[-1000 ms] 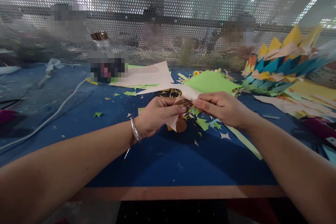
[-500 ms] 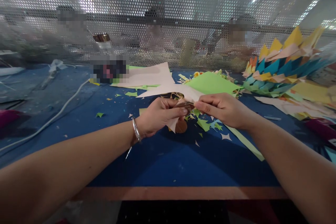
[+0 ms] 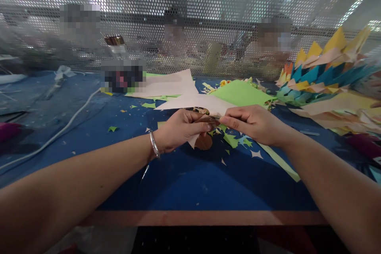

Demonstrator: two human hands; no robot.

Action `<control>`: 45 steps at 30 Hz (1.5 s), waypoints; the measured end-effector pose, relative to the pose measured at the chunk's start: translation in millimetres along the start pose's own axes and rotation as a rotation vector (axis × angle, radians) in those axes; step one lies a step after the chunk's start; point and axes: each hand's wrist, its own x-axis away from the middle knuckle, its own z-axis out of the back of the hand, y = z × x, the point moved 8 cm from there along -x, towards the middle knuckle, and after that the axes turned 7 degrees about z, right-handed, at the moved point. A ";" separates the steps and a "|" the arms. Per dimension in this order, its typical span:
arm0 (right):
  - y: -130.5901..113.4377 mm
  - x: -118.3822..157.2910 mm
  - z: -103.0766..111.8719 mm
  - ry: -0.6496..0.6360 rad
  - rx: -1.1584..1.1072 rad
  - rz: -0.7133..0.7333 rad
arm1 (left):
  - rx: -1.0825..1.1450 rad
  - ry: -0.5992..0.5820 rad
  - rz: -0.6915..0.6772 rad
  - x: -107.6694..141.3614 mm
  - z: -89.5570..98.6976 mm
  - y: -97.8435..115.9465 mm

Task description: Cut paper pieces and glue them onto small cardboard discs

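Note:
My left hand [image 3: 183,129], with a silver bracelet at its wrist, pinches a small brown piece [image 3: 212,120] that looks like folded paper or thin card. My right hand [image 3: 251,125] meets it from the other side, thumb and fingertips pinched together at that piece's right edge. A rounded brown piece [image 3: 204,141] shows just below my left hand, beside a pointed pale pink paper corner [image 3: 193,139]. Behind my fingertips lies a larger pale pink sheet [image 3: 190,102]. My fingers cover most of what is between them.
Cut scraps [image 3: 230,139] litter the blue tabletop [image 3: 178,182]. A green sheet [image 3: 242,94] lies behind my right hand; layered paper points [image 3: 324,73] stand at the right. A white cable [image 3: 68,121] crosses the left side. People sit beyond a perforated screen [image 3: 196,55].
Both hands stay almost in place, still pinched together around the brown piece. The view has shifted very slightly. At the far right, fingers now show at the edge by the paper sheets.

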 end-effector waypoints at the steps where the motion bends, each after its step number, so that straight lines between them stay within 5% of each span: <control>1: 0.0 0.2 -0.1 -0.001 0.006 0.001 | -0.017 -0.001 -0.008 -0.1 0.5 0.9; 19: -0.5 0.7 -2.3 -0.028 0.070 0.035 | -0.073 -0.106 -0.058 -2.3 -2.8 4.2; 36: -8.3 0.0 -5.7 -0.051 0.151 0.108 | -0.080 -0.204 0.099 -1.2 -8.6 -6.9; 45: -6.9 0.5 3.0 0.075 0.064 0.071 | -0.045 -0.213 0.124 -1.7 -11.3 -11.9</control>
